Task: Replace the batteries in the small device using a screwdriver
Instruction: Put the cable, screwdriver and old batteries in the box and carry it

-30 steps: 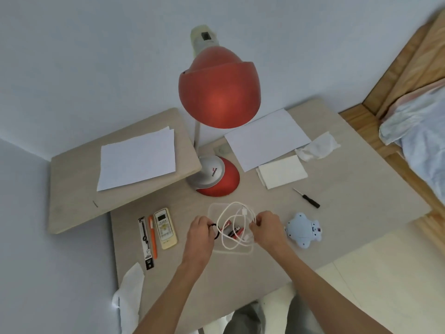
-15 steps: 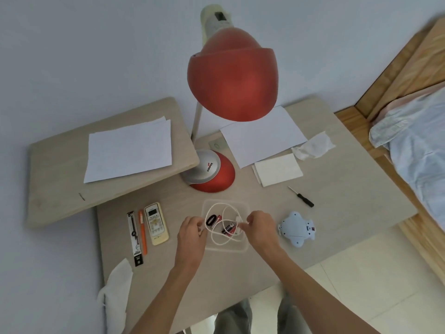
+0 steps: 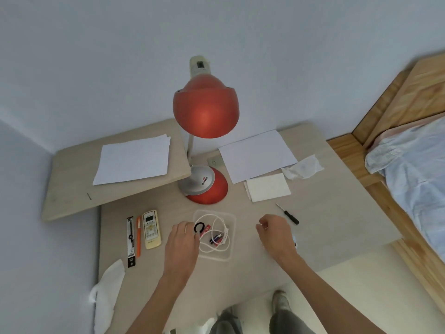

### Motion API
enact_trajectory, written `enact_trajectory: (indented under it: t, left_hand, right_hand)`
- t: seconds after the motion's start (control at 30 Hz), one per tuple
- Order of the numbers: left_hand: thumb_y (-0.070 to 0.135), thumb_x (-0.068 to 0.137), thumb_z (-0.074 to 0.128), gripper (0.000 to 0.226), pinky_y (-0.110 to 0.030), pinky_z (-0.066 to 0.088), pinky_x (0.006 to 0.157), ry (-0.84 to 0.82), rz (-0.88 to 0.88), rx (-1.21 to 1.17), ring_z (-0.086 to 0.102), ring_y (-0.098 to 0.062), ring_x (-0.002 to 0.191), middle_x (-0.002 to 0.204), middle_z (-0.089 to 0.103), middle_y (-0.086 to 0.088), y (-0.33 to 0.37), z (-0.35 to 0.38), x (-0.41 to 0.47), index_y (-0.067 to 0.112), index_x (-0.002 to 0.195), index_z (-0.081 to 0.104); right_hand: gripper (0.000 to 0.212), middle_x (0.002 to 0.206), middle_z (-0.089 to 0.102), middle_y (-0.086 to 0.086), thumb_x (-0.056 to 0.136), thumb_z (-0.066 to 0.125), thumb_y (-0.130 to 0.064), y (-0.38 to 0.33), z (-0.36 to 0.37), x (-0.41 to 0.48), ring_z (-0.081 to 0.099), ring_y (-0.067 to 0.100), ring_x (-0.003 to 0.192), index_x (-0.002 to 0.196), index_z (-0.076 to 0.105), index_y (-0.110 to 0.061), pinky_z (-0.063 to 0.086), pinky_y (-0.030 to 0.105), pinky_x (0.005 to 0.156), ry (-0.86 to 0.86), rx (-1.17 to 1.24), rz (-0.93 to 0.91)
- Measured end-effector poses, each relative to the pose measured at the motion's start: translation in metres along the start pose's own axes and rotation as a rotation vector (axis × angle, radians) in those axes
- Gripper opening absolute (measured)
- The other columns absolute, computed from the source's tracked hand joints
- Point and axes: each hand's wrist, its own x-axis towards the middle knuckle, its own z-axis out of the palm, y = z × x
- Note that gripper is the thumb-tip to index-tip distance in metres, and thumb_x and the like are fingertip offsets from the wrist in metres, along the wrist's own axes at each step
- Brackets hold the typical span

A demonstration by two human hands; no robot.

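Right hand (image 3: pixel 277 233), curled, contents unclear, withdrawn from tray (image 3: pixel 233 235) toward screwdriver (image 3: pixel 287 214) right of tray; left hand (image 3: pixel 183 239) at tray's left edge, grip unclear; unscrewing likely next

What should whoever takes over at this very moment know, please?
Left hand rests at the tray's left rim; grip unclear.
Right hand is curled over the device, which is mostly hidden; whether it holds anything is unclear.
Batteries lie in the tray with a cable.
Screwdriver lies untouched on the table.
Nothing visibly done; unscrewing, swapping batteries and closing remain.
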Motion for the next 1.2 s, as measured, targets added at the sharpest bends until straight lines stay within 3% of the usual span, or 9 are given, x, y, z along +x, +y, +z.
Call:
enact_trajectory:
  t: [0.17, 0.3, 0.5, 0.57, 0.73, 0.9, 1.0, 1.1, 1.2]
  left_hand:
    - [0.038, 0.112, 0.049, 0.047, -0.055, 0.040, 0.122, 0.020, -0.008, 0.220, 0.053, -0.039, 0.141, 0.153, 0.055, -0.020, 0.019, 0.015, -0.010, 0.009, 0.147, 0.058]
    - [0.048, 0.108, 0.026, 0.068, -0.063, 0.030, 0.127, -0.085, -0.146, 0.269, 0.041, -0.043, 0.154, 0.166, 0.043, -0.022, 0.028, 0.031, -0.023, 0.011, 0.159, 0.048]
    - [0.045, 0.111, 0.044, 0.063, -0.065, 0.031, 0.127, -0.171, -0.285, 0.301, 0.036, -0.044, 0.158, 0.170, 0.039, -0.021, 0.023, 0.052, -0.035, 0.012, 0.164, 0.043]
    - [0.046, 0.110, 0.046, 0.067, -0.063, 0.034, 0.127, -0.209, -0.341, 0.259, 0.036, -0.043, 0.159, 0.172, 0.036, -0.020, 0.017, 0.056, -0.036, 0.012, 0.167, 0.036]
    - [0.038, 0.112, 0.048, 0.066, -0.053, 0.048, 0.120, -0.208, -0.452, -0.003, 0.047, -0.040, 0.151, 0.166, 0.043, -0.019, 0.006, 0.068, -0.044, 0.010, 0.169, 0.028]
    - [0.015, 0.105, 0.063, 0.060, -0.050, 0.060, 0.095, -0.070, -0.648, -0.409, 0.073, -0.033, 0.100, 0.140, 0.064, -0.016, 0.006, 0.073, -0.039, 0.018, 0.161, 0.040]
    - [0.008, 0.098, 0.067, 0.043, -0.043, 0.059, 0.086, -0.054, -0.805, -0.479, 0.074, -0.035, 0.092, 0.116, 0.074, -0.012, 0.003, 0.078, -0.029, 0.014, 0.140, 0.060]
    - [0.022, 0.092, 0.063, 0.016, -0.051, 0.065, 0.081, -0.091, -0.921, -0.519, 0.075, -0.036, 0.085, 0.091, 0.075, -0.007, -0.010, 0.092, -0.023, 0.019, 0.107, 0.069]
    - [0.018, 0.085, 0.056, 0.022, -0.055, 0.068, 0.078, -0.098, -1.079, -0.687, 0.076, -0.037, 0.085, 0.088, 0.077, -0.011, -0.021, 0.102, -0.017, 0.021, 0.098, 0.074]
  right_hand:
    - [0.028, 0.131, 0.067, 0.007, 0.103, 0.061, -0.018, 0.032, -0.019, 0.007, 0.067, 0.027, 0.116, 0.129, 0.068, -0.013, 0.060, 0.040, 0.084, 0.139, -0.208, -0.256]
    - [0.063, 0.157, 0.053, 0.013, 0.088, 0.080, -0.009, 0.071, -0.020, 0.025, 0.054, 0.031, 0.143, 0.147, 0.059, -0.014, 0.064, 0.041, 0.089, 0.124, -0.330, -0.352]
    - [0.087, 0.168, 0.036, 0.011, 0.083, 0.083, -0.008, 0.115, -0.026, 0.056, 0.040, 0.029, 0.154, 0.160, 0.043, -0.019, 0.058, 0.035, 0.105, -0.043, -0.482, -0.364]
    - [0.078, 0.161, 0.047, 0.013, 0.083, 0.083, -0.008, 0.127, -0.026, 0.069, 0.050, 0.032, 0.145, 0.154, 0.051, -0.016, 0.058, 0.036, 0.103, -0.047, -0.522, -0.367]
    - [0.033, 0.119, 0.064, 0.006, 0.096, 0.066, -0.017, 0.146, -0.023, 0.096, 0.062, 0.027, 0.104, 0.130, 0.063, -0.017, 0.056, 0.036, 0.074, -0.042, -0.601, -0.407]
    - [0.019, 0.105, 0.058, 0.001, 0.106, 0.048, -0.025, 0.142, -0.018, 0.107, 0.061, 0.023, 0.094, 0.123, 0.056, -0.021, 0.050, 0.034, 0.064, -0.143, -0.608, -0.423]
    - [0.015, 0.103, 0.058, -0.001, 0.109, 0.046, -0.027, 0.142, -0.008, 0.113, 0.063, 0.021, 0.089, 0.115, 0.056, -0.020, 0.047, 0.033, 0.062, -0.180, -0.580, -0.386]
    - [0.006, 0.100, 0.059, 0.000, 0.108, 0.047, -0.019, 0.140, -0.001, 0.118, 0.060, 0.021, 0.080, 0.108, 0.054, -0.018, 0.044, 0.033, 0.062, -0.202, -0.580, -0.351]
    - [0.010, 0.102, 0.061, 0.003, 0.101, 0.051, -0.009, 0.135, 0.000, 0.123, 0.054, 0.023, 0.078, 0.109, 0.052, -0.015, 0.042, 0.035, 0.066, -0.261, -0.571, -0.330]
